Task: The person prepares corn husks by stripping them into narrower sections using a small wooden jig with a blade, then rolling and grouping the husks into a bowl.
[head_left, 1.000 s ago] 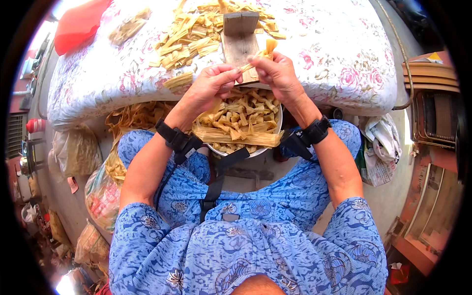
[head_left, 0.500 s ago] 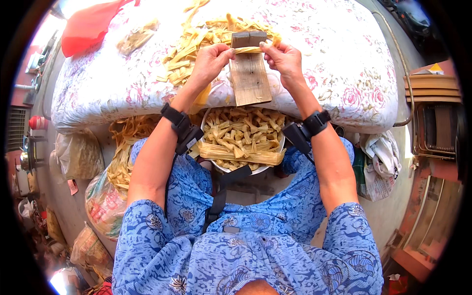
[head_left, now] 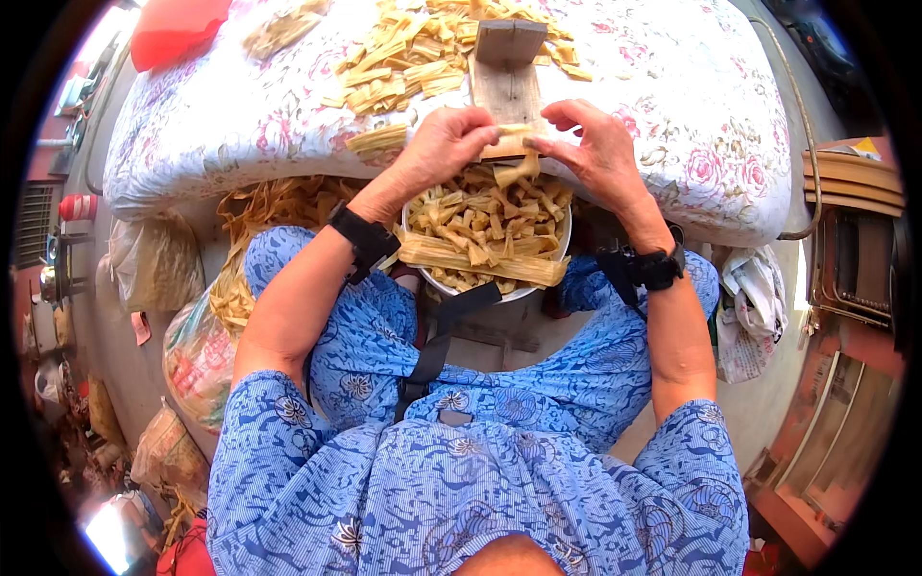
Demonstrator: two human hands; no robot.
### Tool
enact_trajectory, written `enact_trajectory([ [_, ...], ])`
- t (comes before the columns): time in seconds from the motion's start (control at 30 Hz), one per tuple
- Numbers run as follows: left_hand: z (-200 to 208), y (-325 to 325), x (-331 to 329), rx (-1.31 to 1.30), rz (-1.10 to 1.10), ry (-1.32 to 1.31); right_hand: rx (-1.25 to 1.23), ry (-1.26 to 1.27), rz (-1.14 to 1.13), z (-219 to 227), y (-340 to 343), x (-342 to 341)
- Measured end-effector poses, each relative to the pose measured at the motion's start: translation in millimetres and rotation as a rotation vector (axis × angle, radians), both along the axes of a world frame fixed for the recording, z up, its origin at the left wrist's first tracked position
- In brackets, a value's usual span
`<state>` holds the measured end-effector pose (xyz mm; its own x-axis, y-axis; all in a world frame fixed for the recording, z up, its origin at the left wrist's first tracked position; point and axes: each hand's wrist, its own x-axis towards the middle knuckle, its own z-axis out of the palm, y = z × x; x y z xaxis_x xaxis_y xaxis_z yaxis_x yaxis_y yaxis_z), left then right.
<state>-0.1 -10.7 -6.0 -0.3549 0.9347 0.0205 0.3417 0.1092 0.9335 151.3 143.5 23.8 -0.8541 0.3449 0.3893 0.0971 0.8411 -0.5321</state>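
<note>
Above the front edge of the cloth-covered table, my left hand (head_left: 447,144) is closed, thumb and fingertips pinching a pale-yellow dried husk strip (head_left: 513,129). Close on its right, my right hand (head_left: 600,154) has thumb and index finger spread apart. A folded husk piece (head_left: 520,171) is just below the right thumb, over the basin's far side; whether the thumb touches it, I cannot tell. Behind my fingers lies a wooden board (head_left: 492,86) with an upright dark block (head_left: 509,43) at its far end. Below, a white basin (head_left: 567,235) holds many folded husk pieces.
Loose husk strips (head_left: 423,67) are heaped on the flowered cloth (head_left: 672,115), left of the board. A red bag (head_left: 178,31) lies at the far left. More husks (head_left: 235,278) hang left of my knee. Plastic bags (head_left: 158,278) stand on the floor; stacked chairs (head_left: 855,230) are at right.
Both hands have come nearer to me, from the block to the board's near end. The right fingers have spread apart. A folded piece now shows above the basin.
</note>
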Motion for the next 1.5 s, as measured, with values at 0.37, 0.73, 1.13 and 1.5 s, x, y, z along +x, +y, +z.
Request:
enact_trajectory([
  [0.37,15,-55,-31,-0.069,0.273,0.741,-0.146,-0.194,0.283,-16,-27,4],
  [0.73,8,-47,-80,-0.032,0.379,0.734,-0.109,-0.141,0.273,-12,-28,-4],
  [1.13,-35,46,-132,-0.011,0.483,0.984,-0.197,-0.076,0.273,-4,-34,-1],
  [1.5,38,27,-67,0.012,0.203,0.629,-0.25,-0.037,0.111,0,-17,-4],
])
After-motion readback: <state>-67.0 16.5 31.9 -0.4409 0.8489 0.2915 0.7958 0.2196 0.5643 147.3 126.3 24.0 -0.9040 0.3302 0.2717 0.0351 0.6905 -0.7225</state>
